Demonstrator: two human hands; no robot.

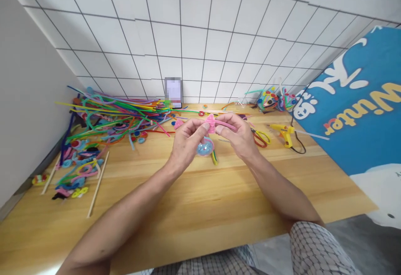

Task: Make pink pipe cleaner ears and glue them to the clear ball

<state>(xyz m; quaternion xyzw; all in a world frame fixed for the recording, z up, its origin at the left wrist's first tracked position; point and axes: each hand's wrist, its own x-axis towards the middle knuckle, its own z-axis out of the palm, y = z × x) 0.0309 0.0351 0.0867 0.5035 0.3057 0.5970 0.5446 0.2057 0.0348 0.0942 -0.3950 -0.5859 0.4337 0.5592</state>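
Between my hands, above the table, is a pink pipe cleaner (211, 124) bent into a small zigzag piece with a straight length trailing right. My left hand (189, 141) pinches the folded part between thumb and fingertips. My right hand (236, 135) is closed around the straight length, thumb near the folds. Just below the fingers, a clear plastic ball (205, 147) with blue inside sits on the table, a yellow and green strip (214, 158) beside it. A second pink folded piece (178, 123) lies behind my left hand.
Bundled coloured pipe cleaners (125, 112) fill the back left, with loose scraps (79, 170) and wooden sticks (98, 183) nearer. A phone (173, 92) leans on the tiled wall. Right are scissors (263, 137), a yellow glue gun (285, 134) with cord, and decorated balls (267, 99).
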